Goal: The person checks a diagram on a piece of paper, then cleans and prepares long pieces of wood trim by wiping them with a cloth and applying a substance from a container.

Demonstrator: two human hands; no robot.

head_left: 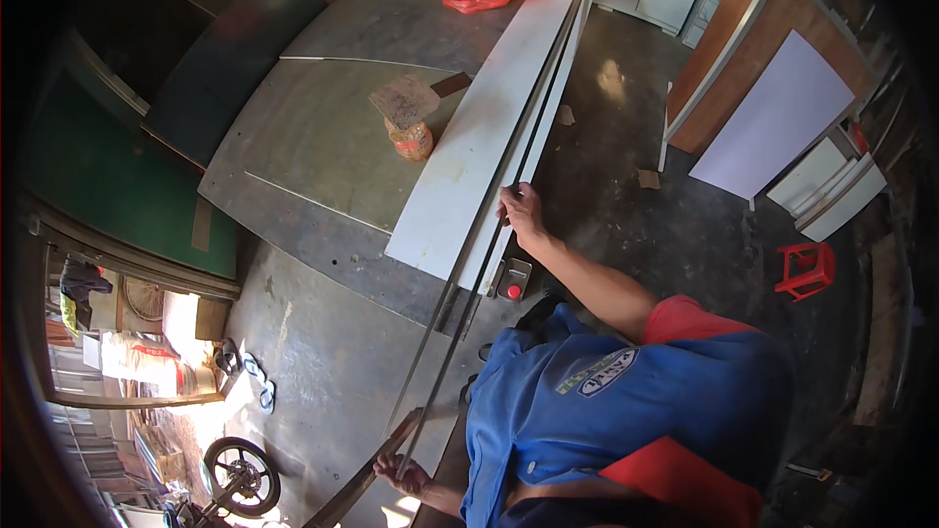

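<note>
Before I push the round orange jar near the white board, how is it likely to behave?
The jar might tip or shed its load, because a wider flat slab seems to rest on it. If it falls, it would probably roll, as its side looks rounded. On the flat sheet beneath, a low gentle push may slide it.
</note>
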